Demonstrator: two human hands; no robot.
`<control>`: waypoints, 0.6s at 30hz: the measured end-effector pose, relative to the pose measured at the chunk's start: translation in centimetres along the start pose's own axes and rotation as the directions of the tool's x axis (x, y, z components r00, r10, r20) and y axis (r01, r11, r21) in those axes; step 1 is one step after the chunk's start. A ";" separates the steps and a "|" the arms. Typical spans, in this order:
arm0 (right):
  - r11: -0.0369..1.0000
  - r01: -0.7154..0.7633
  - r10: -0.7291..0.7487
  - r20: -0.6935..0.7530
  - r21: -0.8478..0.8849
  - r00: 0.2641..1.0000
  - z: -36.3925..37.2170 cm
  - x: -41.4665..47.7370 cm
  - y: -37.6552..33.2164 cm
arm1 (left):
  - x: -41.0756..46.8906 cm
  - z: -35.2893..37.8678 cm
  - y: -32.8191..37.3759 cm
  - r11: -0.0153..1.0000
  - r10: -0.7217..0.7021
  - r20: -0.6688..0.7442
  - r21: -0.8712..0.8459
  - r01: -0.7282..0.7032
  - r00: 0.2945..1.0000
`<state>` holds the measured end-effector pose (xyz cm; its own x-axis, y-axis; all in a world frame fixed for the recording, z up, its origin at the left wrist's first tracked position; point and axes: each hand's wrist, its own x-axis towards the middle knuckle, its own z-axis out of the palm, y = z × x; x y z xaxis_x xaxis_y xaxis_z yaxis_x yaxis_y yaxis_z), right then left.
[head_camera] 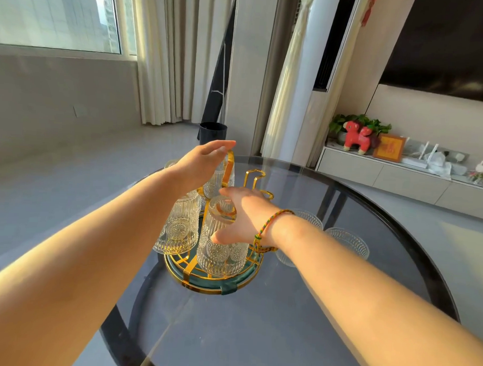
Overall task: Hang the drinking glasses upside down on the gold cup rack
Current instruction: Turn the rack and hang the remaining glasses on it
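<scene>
The gold cup rack (204,287) with a green round base stands mid-table. Three ribbed clear glasses hang upside down on it: a front glass (224,253), a left glass (178,230) and a back glass (217,182). My right hand (244,215), with a coloured bracelet at the wrist, wraps around the upper part of the front glass. My left hand (200,165) is flat with fingers stretched out beside the rack's tall gold handle (230,166) and holds nothing. An empty gold prong (254,176) rises at the rack's right. Two more glasses (348,241) sit on the table, right of my right wrist.
The round dark glass table (257,334) has a black rim. Another glass rim (170,164) peeks out behind my left wrist. Beyond the table are a dark bin (212,132) on the floor, curtains, and a low white cabinet (385,174) with ornaments on the right.
</scene>
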<state>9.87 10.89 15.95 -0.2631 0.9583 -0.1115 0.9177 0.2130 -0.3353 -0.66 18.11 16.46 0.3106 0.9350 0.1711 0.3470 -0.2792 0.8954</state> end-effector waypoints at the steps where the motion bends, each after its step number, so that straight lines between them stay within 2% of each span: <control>1: 1.000 0.000 0.000 -0.007 -0.002 1.000 0.1 0.1 0.1 | 0.0 0.0 0.0 1.000 0.002 0.002 0.000 -0.002 1.000; 7: 0.993 0.037 -0.023 -0.133 0.109 0.991 1.1 -0.2 0.8 | 0.1 0.0 -0.1 0.999 0.018 -0.003 0.034 -0.018 1.000; 10: 0.977 0.124 -0.075 -0.264 0.174 0.962 1.6 -1.1 1.4 | 0.0 0.1 -0.1 0.996 0.032 -0.038 0.082 -0.029 0.999; 12: 0.965 0.201 -0.121 -0.397 0.166 0.910 2.1 -2.1 2.2 | -0.4 0.1 -0.1 0.983 0.070 -0.087 0.175 -0.054 0.994; 14: 0.955 0.245 -0.131 -0.505 0.168 0.853 2.7 -3.4 3.4 | -1.1 0.2 -0.2 0.934 0.175 -0.127 0.334 -0.124 0.976; 18: 0.947 0.200 0.000 -0.623 0.251 0.782 4.6 -6.5 7.0 | -2.3 0.8 -0.3 0.824 0.322 -0.088 0.517 -0.233 0.943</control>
<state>16.62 5.32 9.98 -0.0210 0.8684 0.4954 0.7420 0.3456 -0.5744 -0.79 15.92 15.49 0.3264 0.8110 0.4856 0.6709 -0.5607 0.4854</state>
